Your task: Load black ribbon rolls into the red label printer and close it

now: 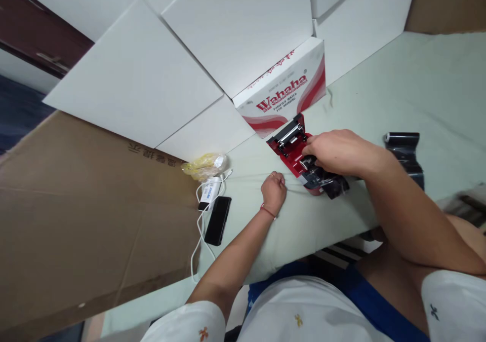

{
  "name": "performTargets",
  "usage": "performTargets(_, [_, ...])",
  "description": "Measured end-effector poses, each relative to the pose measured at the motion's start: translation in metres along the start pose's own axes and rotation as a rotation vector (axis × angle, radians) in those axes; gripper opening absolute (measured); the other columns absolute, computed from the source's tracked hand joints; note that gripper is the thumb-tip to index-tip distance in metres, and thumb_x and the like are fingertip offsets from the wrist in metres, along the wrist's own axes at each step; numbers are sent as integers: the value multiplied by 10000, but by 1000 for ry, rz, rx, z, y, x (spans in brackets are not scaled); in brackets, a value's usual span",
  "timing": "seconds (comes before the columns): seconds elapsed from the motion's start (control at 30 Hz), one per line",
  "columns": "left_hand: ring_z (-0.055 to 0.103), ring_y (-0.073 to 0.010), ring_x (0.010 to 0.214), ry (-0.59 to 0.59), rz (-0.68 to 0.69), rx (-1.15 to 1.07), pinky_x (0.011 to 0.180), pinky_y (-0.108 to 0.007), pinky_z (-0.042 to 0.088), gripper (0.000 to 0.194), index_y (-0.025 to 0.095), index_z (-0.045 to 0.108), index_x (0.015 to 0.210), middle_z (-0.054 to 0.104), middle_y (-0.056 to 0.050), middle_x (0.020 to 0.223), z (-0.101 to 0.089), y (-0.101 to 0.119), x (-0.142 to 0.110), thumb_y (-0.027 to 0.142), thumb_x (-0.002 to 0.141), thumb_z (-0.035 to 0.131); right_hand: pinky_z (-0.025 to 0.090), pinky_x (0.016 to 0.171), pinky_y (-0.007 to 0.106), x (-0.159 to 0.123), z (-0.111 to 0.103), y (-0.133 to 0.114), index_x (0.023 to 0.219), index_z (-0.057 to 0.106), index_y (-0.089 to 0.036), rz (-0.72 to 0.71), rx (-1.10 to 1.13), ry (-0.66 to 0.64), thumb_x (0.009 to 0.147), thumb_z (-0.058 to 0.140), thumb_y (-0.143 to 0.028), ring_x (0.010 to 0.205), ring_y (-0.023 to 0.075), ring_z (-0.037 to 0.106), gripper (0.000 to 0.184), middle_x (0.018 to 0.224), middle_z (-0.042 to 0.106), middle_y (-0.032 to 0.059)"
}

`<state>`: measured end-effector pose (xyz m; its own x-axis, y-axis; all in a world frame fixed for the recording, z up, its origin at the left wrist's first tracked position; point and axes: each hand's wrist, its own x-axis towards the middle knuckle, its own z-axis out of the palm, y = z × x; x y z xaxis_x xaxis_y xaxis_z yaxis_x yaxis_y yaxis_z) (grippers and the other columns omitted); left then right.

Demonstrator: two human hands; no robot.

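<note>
A small red and black printer-like device (291, 150) lies on the cloth-covered table with its lid raised. My right hand (334, 150) reaches into its open bay, fingers closed around a roll of black film (309, 162). Loose shiny black film (334, 185) trails from that roll over the device's near end. The fingertips are partly hidden behind the hand and the film. My left hand (274, 191) rests on the table as a loose fist, left of the device and apart from it; nothing shows in it.
Behind the device stands a white and red Wahaba-lettered carton (284, 91). A second black film roll (402, 139) lies partly unrolled at the right. A phone (217, 221), white cable (199, 230), small white box (210, 192) and yellowish plastic bag (205, 166) lie left. Cardboard (144, 220) borders the left side.
</note>
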<state>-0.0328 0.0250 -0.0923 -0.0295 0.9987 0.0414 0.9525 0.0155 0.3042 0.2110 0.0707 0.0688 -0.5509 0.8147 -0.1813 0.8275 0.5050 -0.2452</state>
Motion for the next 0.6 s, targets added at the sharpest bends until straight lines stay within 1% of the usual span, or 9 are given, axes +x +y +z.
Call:
performTargets(0.07, [622, -194, 865, -5, -1, 3, 752, -305, 405, 280, 224, 563, 728, 664, -43, 872, 1, 0, 0, -21, 823, 465, 413, 683, 343, 17, 5, -10, 1132, 778, -263, 15, -36, -43, 928, 489, -134, 965, 256, 710, 377, 1204, 777, 82])
performTargets(0.13, [622, -195, 862, -12, -6, 6, 748, -309, 404, 279, 225, 558, 728, 666, -42, 873, 0, 0, 0, -23, 820, 470, 435, 715, 352, 29, 9, -17, 1147, 763, -219, 53, -54, -75, 950, 444, -126, 1027, 275, 713, 387, 1251, 764, 118])
performTargets(0.23, [622, -196, 860, -23, -13, -4, 748, -311, 408, 285, 227, 554, 727, 668, -41, 878, -1, 1, 1, -29, 821, 472, 472, 758, 360, 41, 12, -23, 1184, 747, -164, 92, -73, -130, 958, 416, -114, 1084, 297, 715, 405, 1237, 764, 167])
performTargets(0.33, [622, -203, 864, -28, -15, -20, 750, -313, 416, 296, 229, 551, 721, 664, -44, 874, -3, 2, 1, -33, 829, 467, 482, 756, 349, 47, 13, -24, 1226, 743, -160, 101, -64, -161, 959, 400, -117, 1085, 292, 717, 437, 1248, 763, 174])
performTargets(0.43, [621, -207, 860, -36, -19, -32, 744, -314, 423, 302, 230, 556, 717, 658, -45, 863, -4, 2, 0, -35, 833, 469, 482, 775, 343, 51, 18, -16, 1250, 750, -178, 74, -37, -153, 945, 427, -136, 1068, 285, 709, 446, 1261, 758, 170])
performTargets(0.53, [622, -207, 862, -34, -12, -48, 748, -312, 430, 302, 229, 561, 716, 655, -44, 855, -3, 2, 1, -35, 835, 476, 488, 827, 352, 52, 27, 2, 1307, 741, -235, -60, 7, -104, 870, 516, -132, 1067, 285, 697, 502, 1308, 746, 125])
performTargets(0.6, [625, -206, 866, -29, -8, -60, 755, -312, 436, 300, 229, 560, 713, 654, -44, 849, -3, 2, 1, -30, 839, 480, 498, 867, 355, 48, 32, 17, 1319, 743, -278, -142, 46, -70, 841, 566, -150, 1078, 281, 697, 526, 1338, 740, 86])
